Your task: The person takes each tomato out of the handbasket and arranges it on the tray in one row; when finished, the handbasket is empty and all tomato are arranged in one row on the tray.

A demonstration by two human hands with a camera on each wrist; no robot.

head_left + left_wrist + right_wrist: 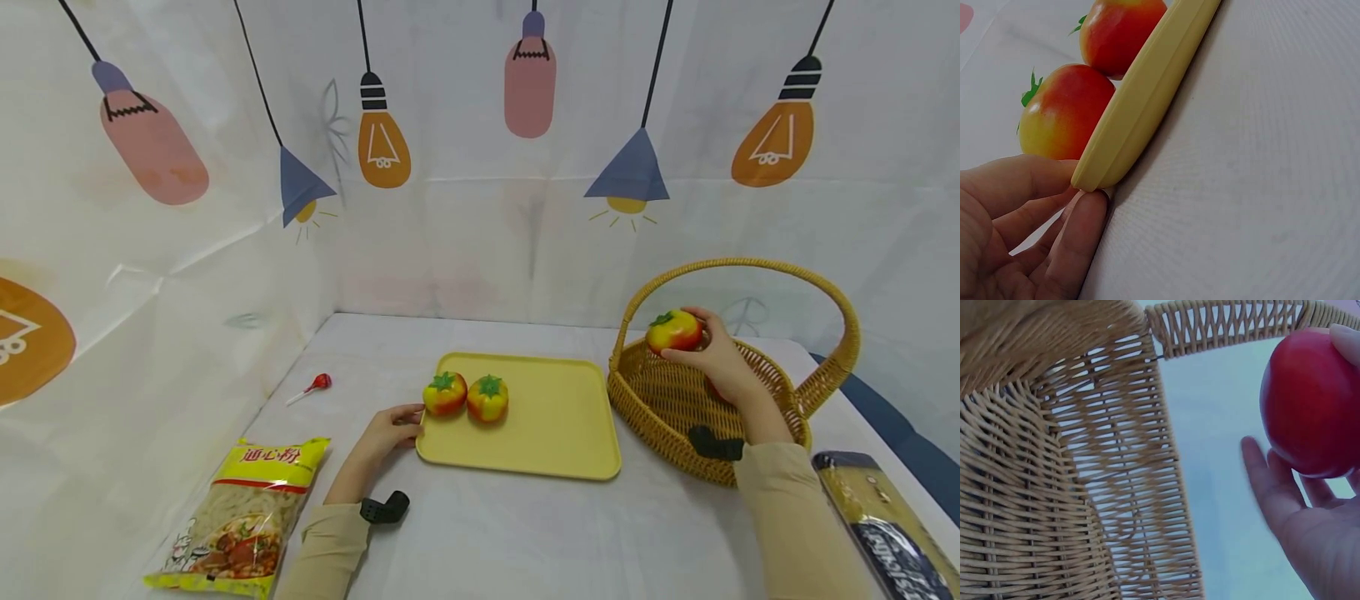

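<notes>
My right hand (716,354) holds a red and yellow tomato (674,332) with a green leafy top, above the opening of a wicker basket (660,433). In the right wrist view the tomato's red underside (1313,406) faces the camera, and the basket's woven wall stands left of the hand. A bit of something red peeks out by the wrist inside the basket. At the left edge of a yellow tray (555,417), my left hand (390,432) pinches the rim between thumb and fingers. Two similar tomatoes, one left (445,393) and one right (487,399), sit side by side on the tray.
A bag of pasta (243,521) lies at the front left, with a red lollipop (318,382) beyond it. Right of the basket is a dark and tan flat package (885,525). The basket's tall handle (738,263) arches over the right hand. A printed cloth wall closes the back.
</notes>
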